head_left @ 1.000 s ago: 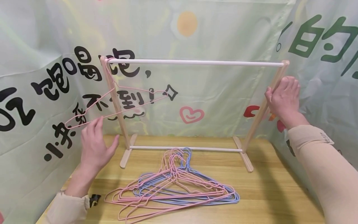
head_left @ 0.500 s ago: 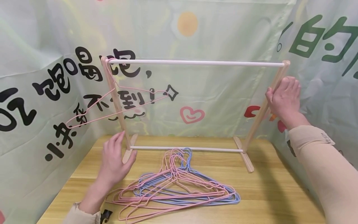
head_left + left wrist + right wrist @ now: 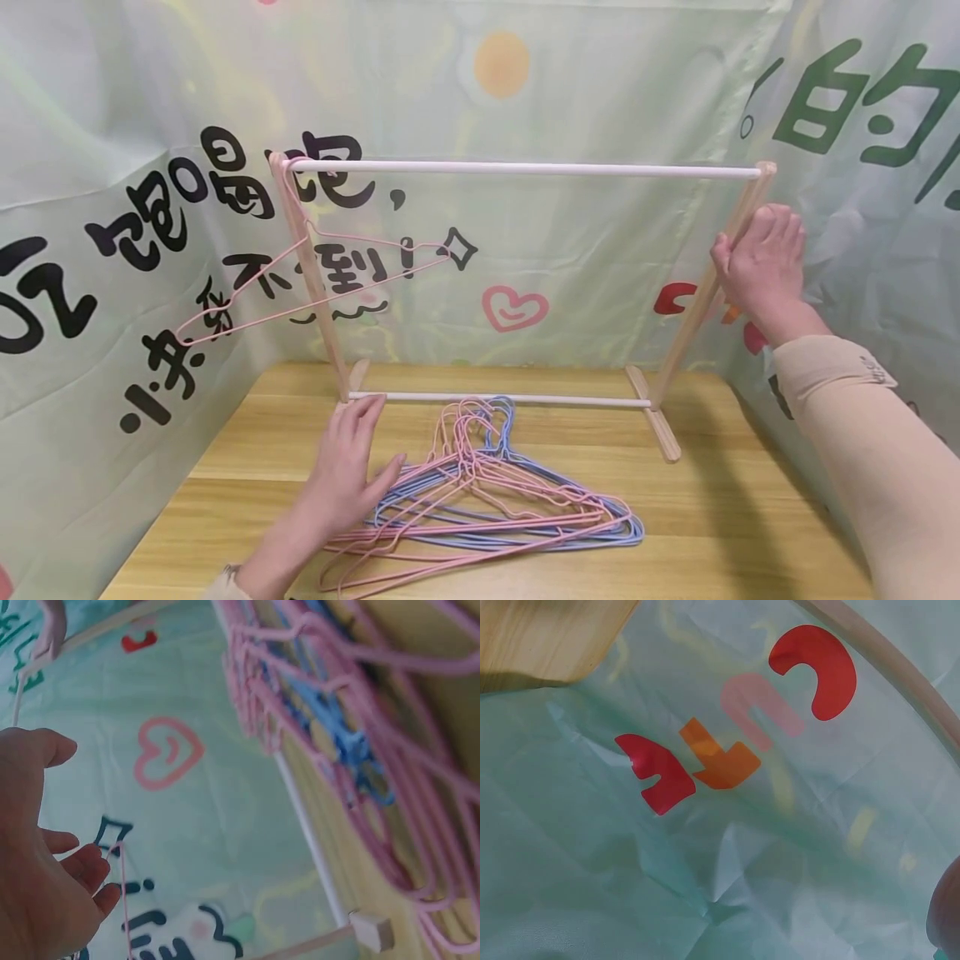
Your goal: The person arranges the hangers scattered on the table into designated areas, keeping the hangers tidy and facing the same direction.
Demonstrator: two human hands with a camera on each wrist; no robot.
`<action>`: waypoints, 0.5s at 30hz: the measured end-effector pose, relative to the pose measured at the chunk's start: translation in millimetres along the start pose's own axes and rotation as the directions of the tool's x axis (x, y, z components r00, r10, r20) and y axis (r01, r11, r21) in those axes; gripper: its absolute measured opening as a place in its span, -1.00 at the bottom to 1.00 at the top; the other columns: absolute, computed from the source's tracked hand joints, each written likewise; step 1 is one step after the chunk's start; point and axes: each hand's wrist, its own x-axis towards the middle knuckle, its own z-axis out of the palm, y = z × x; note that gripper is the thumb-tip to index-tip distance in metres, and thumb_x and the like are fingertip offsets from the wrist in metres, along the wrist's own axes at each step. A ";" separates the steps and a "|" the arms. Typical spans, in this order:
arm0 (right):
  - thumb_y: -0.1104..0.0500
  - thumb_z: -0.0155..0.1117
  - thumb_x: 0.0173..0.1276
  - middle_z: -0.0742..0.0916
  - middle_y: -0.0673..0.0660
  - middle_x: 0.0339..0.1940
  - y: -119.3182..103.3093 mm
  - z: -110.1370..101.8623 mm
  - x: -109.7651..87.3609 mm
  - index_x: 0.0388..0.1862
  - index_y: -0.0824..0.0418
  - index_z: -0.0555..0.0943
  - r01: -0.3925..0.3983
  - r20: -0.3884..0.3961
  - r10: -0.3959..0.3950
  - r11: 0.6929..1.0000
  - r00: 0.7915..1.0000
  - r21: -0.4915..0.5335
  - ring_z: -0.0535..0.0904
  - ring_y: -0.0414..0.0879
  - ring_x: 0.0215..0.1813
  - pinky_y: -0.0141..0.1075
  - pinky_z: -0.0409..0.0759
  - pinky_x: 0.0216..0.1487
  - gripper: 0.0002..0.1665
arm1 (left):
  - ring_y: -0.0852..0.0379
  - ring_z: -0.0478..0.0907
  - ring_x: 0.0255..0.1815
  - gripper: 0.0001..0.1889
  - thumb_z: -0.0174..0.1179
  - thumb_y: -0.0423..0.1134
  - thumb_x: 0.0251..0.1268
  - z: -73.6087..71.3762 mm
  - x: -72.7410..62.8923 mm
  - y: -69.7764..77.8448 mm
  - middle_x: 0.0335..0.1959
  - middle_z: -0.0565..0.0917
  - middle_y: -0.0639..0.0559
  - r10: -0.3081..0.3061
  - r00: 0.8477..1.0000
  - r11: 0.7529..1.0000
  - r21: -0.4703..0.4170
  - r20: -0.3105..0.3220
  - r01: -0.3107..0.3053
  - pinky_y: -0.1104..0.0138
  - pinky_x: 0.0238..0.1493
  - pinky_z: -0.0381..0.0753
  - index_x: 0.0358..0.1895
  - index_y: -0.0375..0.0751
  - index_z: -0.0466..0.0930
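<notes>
A wooden clothes rack (image 3: 693,312) with white rails stands at the back of the table. My right hand (image 3: 761,258) grips its right post partway up, thumb on the inner side; the right wrist view catches only a bit of hand at its edge. One pink wire hanger (image 3: 243,324) hangs by its hook at the left end of the top rail. Several pink hangers (image 3: 467,460) and blue hangers (image 3: 633,535) lie in an overlapping pile before the rack, hooks toward the lower rail. My left hand (image 3: 345,475), empty with fingers spread, hovers at the pile's left side.
The wooden table (image 3: 720,500) runs back to a printed cloth backdrop (image 3: 600,267), which also encloses both sides. The rack's right foot (image 3: 660,429) extends toward the front. A white lower rail (image 3: 570,401) joins the two posts close to the tabletop.
My left hand has moved right and down, from the hanging pink hanger's lower bar to the left side of the pile. The right hand keeps its grip on the post.
</notes>
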 end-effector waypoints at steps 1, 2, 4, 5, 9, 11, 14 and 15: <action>0.11 -0.05 0.49 0.26 0.50 0.04 -0.5 -0.1 0.1 0.13 0.50 0.16 0.000 -0.001 0.000 1.000 1.000 0.001 0.16 0.42 0.12 0.25 0.16 0.11 -0.50 | -0.36 0.36 0.24 -0.14 0.35 -0.15 0.17 1.7 -2.4 1.5 0.33 0.38 -0.46 0.006 1.000 1.000 0.001 0.026 -0.006 -0.17 0.18 0.32 0.48 -0.54 0.24; 0.11 -0.05 0.49 0.26 0.50 0.05 -0.9 -0.3 0.4 0.13 0.50 0.16 0.002 -0.003 -0.002 1.000 1.000 0.002 0.16 0.42 0.12 0.25 0.16 0.11 -0.51 | -0.34 0.36 0.24 -0.13 0.37 -0.15 0.16 3.7 -4.7 3.1 0.34 0.38 -0.46 0.014 0.999 1.000 0.002 0.048 -0.014 -0.15 0.18 0.33 0.48 -0.54 0.24; 0.12 -0.05 0.49 0.26 0.50 0.05 -1.4 -0.6 0.6 0.13 0.50 0.16 0.001 -0.005 -0.001 1.000 1.000 0.002 0.16 0.42 0.12 0.25 0.16 0.11 -0.51 | -0.28 0.36 0.26 -0.11 0.39 -0.15 0.17 6.8 -9.7 7.5 0.39 0.36 -0.41 0.008 0.993 1.000 0.007 0.115 -0.009 -0.14 0.19 0.36 0.51 -0.49 0.21; 0.12 -0.05 0.49 0.26 0.50 0.05 -1.7 -1.0 0.6 0.13 0.50 0.16 0.000 -0.005 0.000 1.000 1.000 0.003 0.15 0.42 0.12 0.25 0.16 0.11 -0.51 | -0.26 0.35 0.28 -0.10 0.40 -0.15 0.18 8.4 -12.3 9.8 0.41 0.34 -0.38 0.000 0.989 1.000 0.012 0.151 -0.002 -0.13 0.19 0.38 0.53 -0.46 0.19; 0.11 -0.05 0.49 0.26 0.49 0.05 -1.5 -1.4 0.6 0.13 0.50 0.16 -0.004 0.000 0.004 1.000 1.000 -0.001 0.16 0.42 0.12 0.24 0.16 0.11 -0.50 | -0.19 0.33 0.35 -0.09 0.38 -0.07 0.28 15.1 -19.9 18.7 0.48 0.30 -0.28 -0.022 0.966 1.000 -0.001 0.257 0.023 -0.15 0.25 0.42 0.58 -0.37 0.15; 0.11 -0.05 0.49 0.26 0.49 0.04 -1.6 -1.5 0.5 0.14 0.49 0.16 -0.006 0.002 0.006 1.000 1.000 -0.001 0.16 0.41 0.12 0.24 0.17 0.10 -0.50 | -0.17 0.31 0.39 -0.09 0.39 -0.04 0.29 18.9 -23.6 21.5 0.50 0.28 -0.25 -0.021 0.953 1.000 -0.012 0.301 0.026 -0.14 0.30 0.42 0.59 -0.33 0.14; 0.10 -0.04 0.50 0.26 0.49 0.04 -1.9 -1.3 0.3 0.14 0.49 0.16 -0.010 0.008 0.010 1.000 1.000 -0.002 0.17 0.41 0.12 0.24 0.17 0.10 -0.50 | -0.13 0.28 0.45 -0.10 0.37 -0.01 0.32 24.4 -29.9 25.2 0.52 0.27 -0.19 -0.013 0.930 1.000 -0.019 0.366 0.021 -0.12 0.36 0.41 0.61 -0.26 0.13; 0.10 -0.04 0.50 0.26 0.49 0.04 -1.9 -1.1 0.1 0.13 0.49 0.16 -0.011 0.010 0.011 1.000 1.000 -0.002 0.16 0.41 0.11 0.24 0.17 0.10 -0.50 | -0.11 0.27 0.46 -0.10 0.36 0.01 0.34 26.2 -32.1 26.0 0.53 0.27 -0.18 -0.008 0.921 1.000 -0.020 0.389 0.017 -0.12 0.38 0.39 0.62 -0.24 0.13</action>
